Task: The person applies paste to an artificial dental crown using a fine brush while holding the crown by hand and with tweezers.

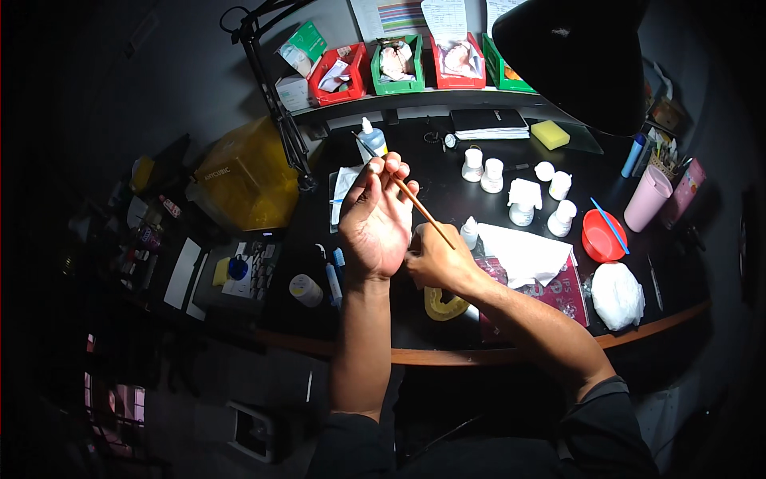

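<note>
My left hand [373,231] is raised over the desk with the palm facing me. Its curled fingertips close on a thin brush [424,209] with a wooden handle, which slants from a dark tip at upper left down to the right. The handle's end lies across the view of my right hand [443,254], which is closed beside the left wrist. Whatever its fingers hold, if anything, is hidden. Just under it on the desk sits a yellowish horseshoe-shaped dental model [444,306], partly covered by my hand.
White bottles [492,176] stand behind, with a clear dropper bottle [371,140]. To the right are a white cloth [523,254] on a maroon sheet [568,299], a red bowl [600,236], a white bundle [617,297] and a pink tumbler [648,199]. A black lamp [586,64] overhangs.
</note>
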Demonstrator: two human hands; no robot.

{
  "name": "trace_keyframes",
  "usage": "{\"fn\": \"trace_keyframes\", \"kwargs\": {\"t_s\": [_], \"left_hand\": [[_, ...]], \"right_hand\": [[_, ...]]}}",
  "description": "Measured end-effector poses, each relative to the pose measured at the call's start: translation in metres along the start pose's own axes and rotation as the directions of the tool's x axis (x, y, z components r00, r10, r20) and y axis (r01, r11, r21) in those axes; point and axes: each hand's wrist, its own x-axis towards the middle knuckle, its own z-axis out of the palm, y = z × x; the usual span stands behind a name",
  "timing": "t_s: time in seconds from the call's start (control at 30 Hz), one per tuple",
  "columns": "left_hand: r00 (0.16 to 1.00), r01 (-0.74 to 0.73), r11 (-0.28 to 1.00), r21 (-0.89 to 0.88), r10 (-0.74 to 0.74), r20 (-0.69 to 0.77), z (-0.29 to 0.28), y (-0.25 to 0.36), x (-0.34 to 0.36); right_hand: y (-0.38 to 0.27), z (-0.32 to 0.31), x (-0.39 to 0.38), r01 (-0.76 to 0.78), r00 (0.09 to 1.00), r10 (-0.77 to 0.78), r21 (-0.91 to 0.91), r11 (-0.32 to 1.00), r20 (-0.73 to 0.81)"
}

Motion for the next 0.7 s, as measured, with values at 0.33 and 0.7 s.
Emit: {"fn": "trace_keyframes", "kwargs": {"t_s": [0.33, 0.7], "left_hand": [[0.993, 0.107, 0.918, -0.382, -0.076, 0.095, 0.002, 0.002, 0.003], [0.948, 0.315, 0.852, -0.418, -0.261, 0.182, 0.015, -0.008, -0.003]], "right_hand": [[0.007, -0.017, -0.004, 0.258, 0.927, -0.151, 0.293, 0.921, -0.343], [0.018, -0.111, -0.06, 0.685, 0.723, -0.241, 0.63, 0.366, -0.647]]}}
